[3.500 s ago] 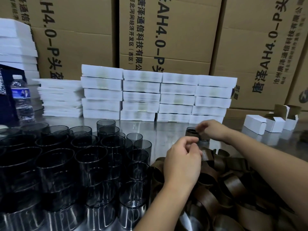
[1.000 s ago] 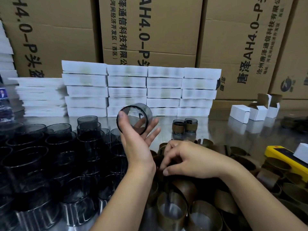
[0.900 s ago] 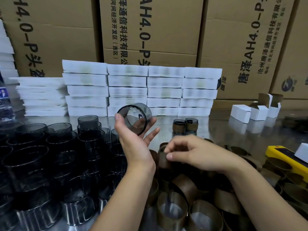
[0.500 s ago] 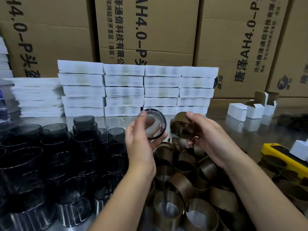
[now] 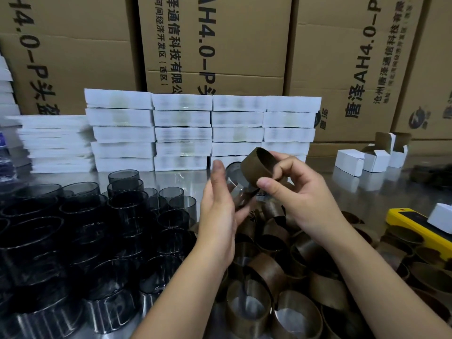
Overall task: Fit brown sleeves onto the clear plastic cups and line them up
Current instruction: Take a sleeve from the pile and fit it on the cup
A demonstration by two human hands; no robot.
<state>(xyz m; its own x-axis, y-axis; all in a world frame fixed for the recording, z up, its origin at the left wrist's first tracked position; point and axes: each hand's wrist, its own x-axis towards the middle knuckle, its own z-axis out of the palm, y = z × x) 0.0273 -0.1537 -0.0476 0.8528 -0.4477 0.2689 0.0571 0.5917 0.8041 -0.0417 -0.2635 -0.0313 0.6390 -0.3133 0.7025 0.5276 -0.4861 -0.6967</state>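
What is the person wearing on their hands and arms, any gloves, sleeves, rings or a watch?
Nothing that shows. The left hand and the right hand have no gloves and no rings in view. The left forearm and the right forearm are bare to the frame's edge, with no sleeve, watch or wristband. The nails that show look short and unpainted.
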